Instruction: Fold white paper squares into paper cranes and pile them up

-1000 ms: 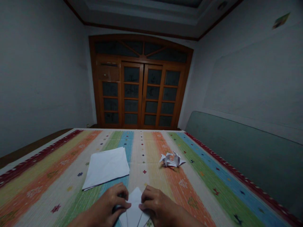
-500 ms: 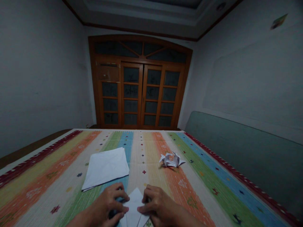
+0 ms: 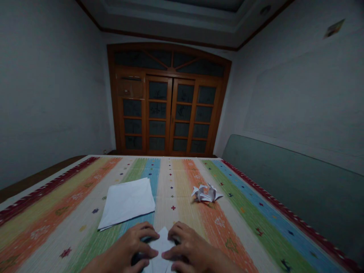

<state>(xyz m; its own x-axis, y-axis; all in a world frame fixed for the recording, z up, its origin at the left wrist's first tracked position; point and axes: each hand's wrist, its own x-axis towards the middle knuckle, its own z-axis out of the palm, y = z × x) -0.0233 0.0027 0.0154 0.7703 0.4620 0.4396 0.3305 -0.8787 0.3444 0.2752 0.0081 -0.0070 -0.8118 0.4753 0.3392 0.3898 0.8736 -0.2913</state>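
Observation:
A white piece of folded paper (image 3: 160, 248) with a pointed top lies on the table at the bottom centre. My left hand (image 3: 133, 246) grips its left edge, with curled fingers and the thumb low down. From the right side, my right hand (image 3: 190, 247) holds the opposite edge in the same way, its fingertips close to the left ones. The lower part of the paper is cut off by the frame and partly covered by my fingers.
White square paper sheets (image 3: 129, 203) lie stacked to the left. Small folded paper figures (image 3: 209, 193) sit to the right. Both rest on a striped tablecloth (image 3: 182, 182). A pale green bench back (image 3: 278, 170) runs along the right; wooden doors (image 3: 172, 113) stand beyond the table.
Both hands have moved closer together over the folded paper, covering more of its sides. The paper stack and folded figures have stayed in place.

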